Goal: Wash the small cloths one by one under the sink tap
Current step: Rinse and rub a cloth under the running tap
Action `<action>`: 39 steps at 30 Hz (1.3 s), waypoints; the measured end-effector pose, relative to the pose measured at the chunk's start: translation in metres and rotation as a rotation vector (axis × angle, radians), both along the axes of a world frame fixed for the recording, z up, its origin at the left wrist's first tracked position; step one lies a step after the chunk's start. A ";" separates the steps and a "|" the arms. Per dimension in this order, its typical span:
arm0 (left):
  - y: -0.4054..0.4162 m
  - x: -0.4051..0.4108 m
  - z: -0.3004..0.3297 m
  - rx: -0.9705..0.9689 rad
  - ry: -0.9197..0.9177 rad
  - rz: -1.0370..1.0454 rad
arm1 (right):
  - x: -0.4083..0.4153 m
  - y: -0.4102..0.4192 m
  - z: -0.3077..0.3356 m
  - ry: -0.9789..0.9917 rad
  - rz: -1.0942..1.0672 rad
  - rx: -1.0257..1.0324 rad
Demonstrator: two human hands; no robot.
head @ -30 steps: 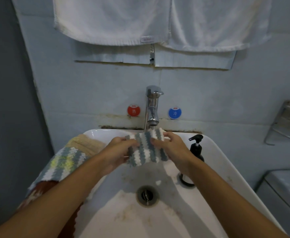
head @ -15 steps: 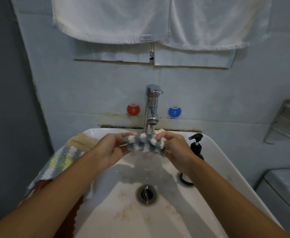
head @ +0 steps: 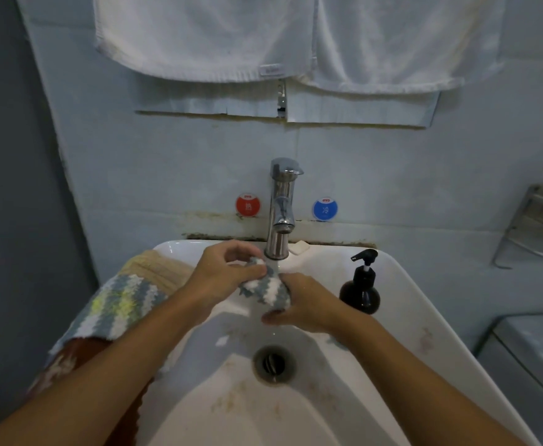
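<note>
Both hands clamp a bunched grey-and-white striped cloth [head: 265, 286] directly under the chrome tap [head: 281, 207]: the left hand [head: 222, 275] grips its upper end, the right hand [head: 305, 304] cups the lower end over the white sink [head: 402, 284]. More small cloths [head: 119, 304] lie heaped on the sink's left rim, partly hidden by the left forearm. A dark soap dispenser [head: 362, 284] stands on the right rim. What looks like a soap bar [head: 299, 247] sits behind the tap.
</note>
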State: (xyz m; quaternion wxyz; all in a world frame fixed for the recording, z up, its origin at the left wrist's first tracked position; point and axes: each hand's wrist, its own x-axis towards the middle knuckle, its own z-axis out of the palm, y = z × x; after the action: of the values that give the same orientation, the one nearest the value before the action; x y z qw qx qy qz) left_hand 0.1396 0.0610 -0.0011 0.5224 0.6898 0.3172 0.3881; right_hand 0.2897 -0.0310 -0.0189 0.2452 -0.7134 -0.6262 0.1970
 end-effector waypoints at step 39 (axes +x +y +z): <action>-0.032 0.026 -0.017 0.270 0.911 -0.248 | -0.016 0.002 -0.008 -0.712 -0.025 0.187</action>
State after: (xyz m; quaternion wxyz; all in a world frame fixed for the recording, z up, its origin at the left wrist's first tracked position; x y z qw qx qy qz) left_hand 0.1659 0.0288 -0.0180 0.2784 0.8836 0.3759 0.0196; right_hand 0.2736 -0.0295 -0.0273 0.0784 -0.7193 -0.6789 -0.1245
